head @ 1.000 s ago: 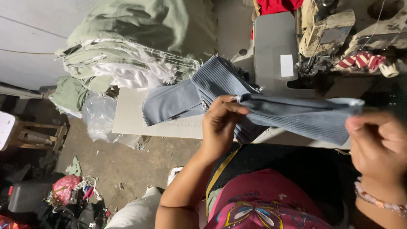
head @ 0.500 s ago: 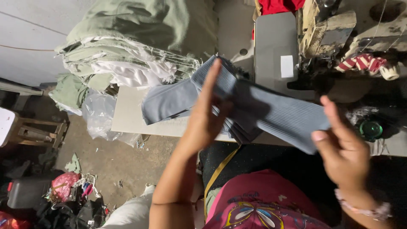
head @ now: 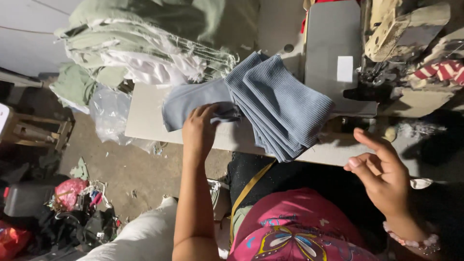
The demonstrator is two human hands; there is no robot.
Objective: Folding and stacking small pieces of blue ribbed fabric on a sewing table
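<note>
A stack of several blue-grey ribbed fabric pieces [head: 285,106] lies fanned out on the white table [head: 145,116], hanging slightly over its near edge. My left hand [head: 199,130] rests on the left part of this fabric, fingers curled onto a flatter blue piece [head: 191,101]. My right hand [head: 382,174] hovers to the right of the stack, below the table edge, fingers spread and holding nothing. A sewing machine [head: 401,43] stands at the upper right.
A tall pile of pale green and white cloth [head: 140,43] sits at the table's left end. A clear plastic bag [head: 108,116] hangs beside it. Bags and scraps [head: 72,203] litter the floor at the lower left. A grey panel [head: 333,53] stands behind the stack.
The blue ribbed piece held up between both hands has been laid on the stack. My right hand has let go and dropped back; my left hand now presses on the fabric.
</note>
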